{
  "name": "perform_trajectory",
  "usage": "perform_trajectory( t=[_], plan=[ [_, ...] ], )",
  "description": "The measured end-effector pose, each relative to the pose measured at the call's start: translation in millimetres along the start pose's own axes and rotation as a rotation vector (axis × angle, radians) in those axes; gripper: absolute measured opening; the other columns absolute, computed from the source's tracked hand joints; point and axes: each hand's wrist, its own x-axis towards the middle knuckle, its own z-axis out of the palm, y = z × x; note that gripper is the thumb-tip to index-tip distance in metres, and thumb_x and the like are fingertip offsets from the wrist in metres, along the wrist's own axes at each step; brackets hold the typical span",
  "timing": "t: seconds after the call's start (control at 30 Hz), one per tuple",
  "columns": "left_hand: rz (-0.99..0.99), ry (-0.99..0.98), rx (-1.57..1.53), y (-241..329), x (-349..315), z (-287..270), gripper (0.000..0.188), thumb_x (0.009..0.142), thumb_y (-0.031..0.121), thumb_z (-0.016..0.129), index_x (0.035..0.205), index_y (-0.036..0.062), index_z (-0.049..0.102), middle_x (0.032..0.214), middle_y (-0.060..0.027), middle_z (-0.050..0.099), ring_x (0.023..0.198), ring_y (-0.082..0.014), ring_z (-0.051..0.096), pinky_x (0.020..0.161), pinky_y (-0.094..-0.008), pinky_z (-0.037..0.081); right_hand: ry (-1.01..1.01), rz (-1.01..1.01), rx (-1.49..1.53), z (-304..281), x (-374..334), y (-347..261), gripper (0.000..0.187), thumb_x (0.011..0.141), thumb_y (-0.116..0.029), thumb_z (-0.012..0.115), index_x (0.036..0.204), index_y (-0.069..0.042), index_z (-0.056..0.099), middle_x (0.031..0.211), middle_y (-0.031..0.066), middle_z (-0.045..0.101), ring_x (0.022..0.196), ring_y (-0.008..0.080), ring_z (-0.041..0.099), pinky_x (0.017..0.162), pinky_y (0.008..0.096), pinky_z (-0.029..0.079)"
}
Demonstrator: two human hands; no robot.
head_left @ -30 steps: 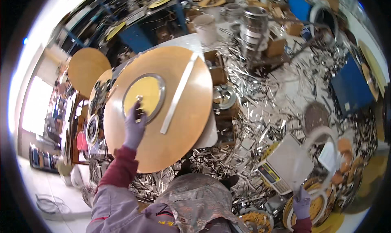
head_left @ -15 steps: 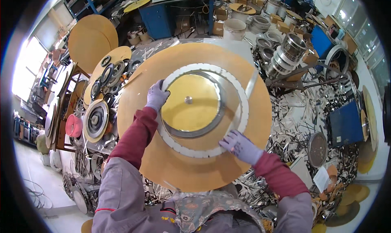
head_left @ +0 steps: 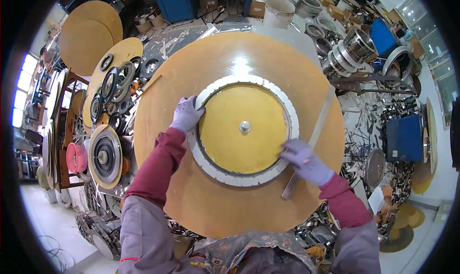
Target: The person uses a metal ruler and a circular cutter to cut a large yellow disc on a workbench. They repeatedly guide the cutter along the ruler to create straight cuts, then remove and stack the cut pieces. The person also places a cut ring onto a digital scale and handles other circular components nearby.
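Observation:
A white ring (head_left: 218,174) with a notched edge lies flat around a yellow disc (head_left: 225,144) that has a metal bolt head (head_left: 245,126) at its middle. Both rest on a large tan round board (head_left: 230,207). My left hand (head_left: 187,116), in a pale lilac glove, grips the ring at its left side with bent fingers. At the ring's lower right is my right hand (head_left: 306,163), somewhat blurred, its fingers stretched towards the ring's edge. A flat metal strip (head_left: 322,117) lies slantwise on the board and passes under the right hand.
Black and grey rings (head_left: 125,75) cover the left of the table, beside a pink bucket (head_left: 76,157). Stacked steel rings (head_left: 352,49) stand at the far right. Metal offcuts litter the floor; a white bucket (head_left: 279,13) stands beyond the board.
The white ring, tilted and raised off-centre before, now lies flat around the yellow disc. My right hand has moved up and its fingers have loosened from the ring. The view has shifted.

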Motion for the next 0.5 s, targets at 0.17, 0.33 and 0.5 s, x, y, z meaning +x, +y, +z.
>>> perform_trajectory(
  t=[0.17,0.33,0.5],
  plan=[
    [0.6,0.247,0.151,51.1,53.9,7.5,0.051,0.077,0.03,0.069,0.121,0.009,0.055,0.113,-0.0162,0.057,0.113,-0.0347,0.051,0.098,-0.0461,0.038,0.48,0.84,-0.242,34.7,-17.4,87.8,0.062,0.078,-0.022,0.067,0.131,0.001,0.045,0.137,0.0262,0.039,0.127,0.0412,0.037,0.107,0.0441,0.032],
    [0.808,-0.024,0.168,106.0,113.4,31.6,0.048,0.078,0.02,0.067,0.123,0.0065,0.053,0.116,-0.0157,0.056,0.109,-0.0352,0.053,0.095,-0.043,0.042,0.484,1.14,-0.151,43.2,-41.5,184.0,0.082,0.071,-0.039,0.076,0.131,0.006,0.043,0.134,0.0301,0.042,0.124,0.038,0.043,0.102,0.0435,0.038],
    [0.784,-0.268,0.211,130.6,129.0,16.5,0.045,0.073,0.014,0.068,0.115,0.0051,0.056,0.105,-0.0159,0.06,0.098,-0.0348,0.058,0.086,-0.0421,0.048,0.398,1.207,0.615,7.2,-81.9,294.5,0.067,0.074,-0.04,0.076,0.119,0.006,0.055,0.105,0.0175,0.064,0.088,0.0225,0.063,0.078,0.0331,0.051]
  ],
)
